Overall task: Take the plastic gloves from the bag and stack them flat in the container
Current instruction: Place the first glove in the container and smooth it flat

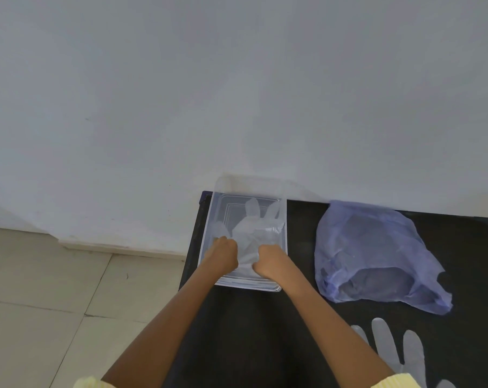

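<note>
Pale wall fills the top, tiled floor on the left, neither matters. The black bench carries everything. The blue translucent bag lies slumped on the right side of it with its mouth towards you, well apart from your hands; I can't tell how many gloves are left inside. The clear container sits at the far left of the bench, against the wall. A loose glove lies flat on the bench near you at lower right, fingers pointing away, not yet stacked. Inside the container lies the glove, finger end towards the wall, a bit rumpled in the middle. Your left hand and right hand are both in the container at its near end, fingers curled down and gripping the glove's cuff end on either side; the fingertips are hidden under the knuckles. My read: you're spreading this glove flat. It's thin film, almost weightless, floppy and slick, it clings and creases, and it tears if yanked. Hold it at the two cuff corners, pull outward gently, then press flat with open palms. Take the loose glove the same way, by the cuff, not by the finger tips.
</note>
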